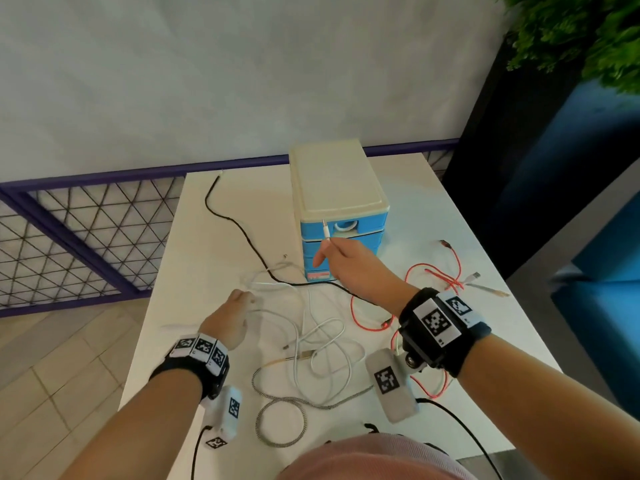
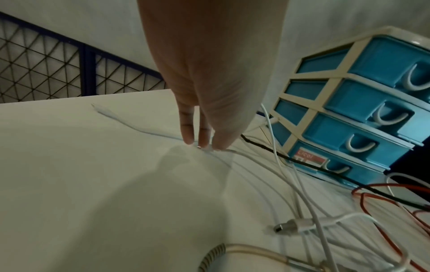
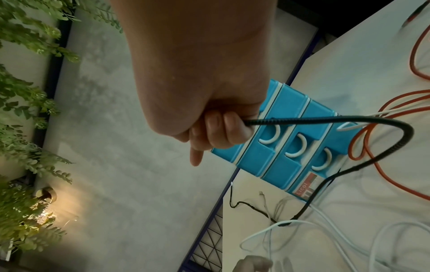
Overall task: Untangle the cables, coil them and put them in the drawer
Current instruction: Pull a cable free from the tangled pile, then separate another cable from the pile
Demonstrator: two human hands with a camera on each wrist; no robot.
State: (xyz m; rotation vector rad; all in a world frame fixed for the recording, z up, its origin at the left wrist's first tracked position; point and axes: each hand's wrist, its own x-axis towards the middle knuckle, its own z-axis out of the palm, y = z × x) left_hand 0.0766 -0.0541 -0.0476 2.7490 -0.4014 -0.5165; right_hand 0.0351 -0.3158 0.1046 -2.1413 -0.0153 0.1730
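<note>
My right hand (image 1: 334,249) is raised in front of the blue drawer unit (image 1: 341,188) and grips the black cable (image 1: 242,233) near its end. The white plug sticks up from the fist and the index finger points down. In the right wrist view the fingers (image 3: 223,128) curl round the black cable (image 3: 349,117), which loops down to the table. My left hand (image 1: 242,303) is lower and to the left, its straight fingertips (image 2: 204,143) pressing a white cable (image 2: 144,129) onto the table. White cables (image 1: 322,337), a red cable (image 1: 436,275) and a braided cable (image 1: 277,403) lie tangled between my arms.
All drawers of the unit (image 2: 363,117) look closed. A silver-plugged cable (image 1: 485,287) lies at the right by the table edge (image 1: 540,344). A purple mesh railing (image 1: 86,230) runs behind and to the left. Plants (image 1: 588,36) and a blue seat are at the right.
</note>
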